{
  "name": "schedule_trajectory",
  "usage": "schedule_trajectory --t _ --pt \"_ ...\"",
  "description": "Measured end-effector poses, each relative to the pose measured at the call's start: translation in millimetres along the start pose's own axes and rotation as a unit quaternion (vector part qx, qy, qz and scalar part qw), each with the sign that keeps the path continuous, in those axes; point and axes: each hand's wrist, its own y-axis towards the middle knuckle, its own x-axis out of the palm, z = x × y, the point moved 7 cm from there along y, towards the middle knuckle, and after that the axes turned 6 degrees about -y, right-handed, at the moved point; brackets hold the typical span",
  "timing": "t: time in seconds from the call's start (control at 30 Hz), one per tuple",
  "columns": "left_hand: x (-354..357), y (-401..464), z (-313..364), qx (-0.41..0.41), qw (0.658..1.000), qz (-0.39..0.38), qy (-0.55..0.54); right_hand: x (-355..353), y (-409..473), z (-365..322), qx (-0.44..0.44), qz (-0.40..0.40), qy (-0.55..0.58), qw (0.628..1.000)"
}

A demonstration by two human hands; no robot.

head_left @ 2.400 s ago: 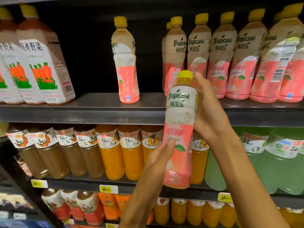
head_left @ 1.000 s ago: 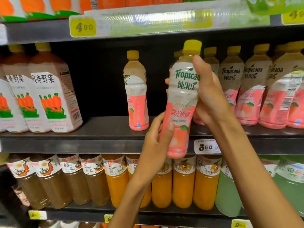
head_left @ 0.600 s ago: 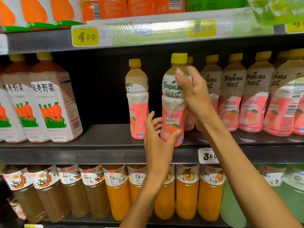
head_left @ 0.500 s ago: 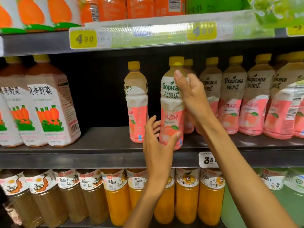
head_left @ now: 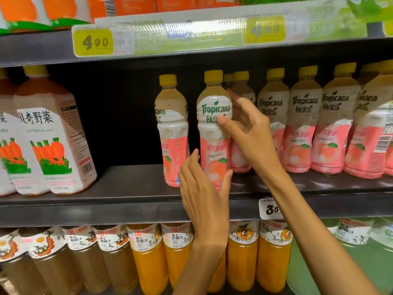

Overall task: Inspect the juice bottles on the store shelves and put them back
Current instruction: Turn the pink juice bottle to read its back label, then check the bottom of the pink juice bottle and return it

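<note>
We saw the peach bottle (head_left: 213, 133) standing upright on the middle shelf (head_left: 131, 207), near its front edge. Its long axis ran straight up and down, the yellow cap (head_left: 213, 76) at the top and the base on the shelf board. The label with the word "Tropicana" faced us.

The left hand (head_left: 204, 188) was at the lower part of the bottle. Its fingers were straight and spread a little; the thumb lay against the pink part on the right side, and the other fingers stood at the left side. We could not tell if those fingers really touched the bottle. The right hand (head_left: 249, 133) was at the upper part. Its fingers were loosely curved and apart; the thumb tip touched the white label, and the other fingers reached behind the bottle's shoulder. Neither hand closed around the bottle.

Just beside it on the left stood a second bottle (head_left: 171, 130) of the same kind, also upright, its label turned partly away. On the right a row of bottles (head_left: 319, 126) stood further back. Far left were carrot cartons (head_left: 51, 137). Below were orange bottles (head_left: 148, 258).
</note>
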Motion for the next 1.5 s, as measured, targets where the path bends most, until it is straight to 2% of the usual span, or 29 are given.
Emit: schedule_trajectory --t 0.23,0.47,0.83,0.93,1.0,1.07,1.13,1.2,1.23,1.3,1.4,1.5 --pt "1 -4 -3 0.011 0.999 -0.018 0.034 9 4 6 0.010 -0.010 0.009 1.000" --pt "1 -3 -5 0.013 0.997 -0.031 0.064 15 4 2 -0.011 0.010 -0.093 0.996" --pt "4 2 -5 0.000 0.995 -0.053 0.085 17 3 2 0.019 0.011 -0.182 0.983" --pt "-1 1 0 0.016 0.997 -0.042 0.064 -2 2 -13 -0.015 0.078 -0.197 0.977" --pt "-4 -1 7 0.042 0.998 -0.030 0.036 -24 6 -23 -0.032 0.155 -0.225 0.961" --pt "-1 -6 17 0.067 0.997 -0.042 0.016 -32 19 -25 -0.021 0.168 -0.326 0.930" --pt "8 -12 26 0.080 0.994 -0.080 -0.002 -20 32 -22 -0.016 0.096 -0.497 0.862" --pt "17 -16 29 0.077 0.990 -0.118 -0.024 -4 37 -12 -0.029 0.012 -0.608 0.794" --pt "20 -17 28 0.069 0.988 -0.132 -0.034 0 37 -7 -0.028 -0.021 -0.632 0.775" --pt "23 -17 24 0.051 0.986 -0.152 -0.049 -1 38 2 -0.018 -0.050 -0.649 0.759" --pt "25 -16 18 0.041 0.983 -0.167 -0.064 -8 38 -1 -0.017 -0.010 -0.630 0.776" --pt "28 -16 15 0.027 0.979 -0.179 -0.092 -18 32 -12 -0.013 0.077 -0.554 0.829"
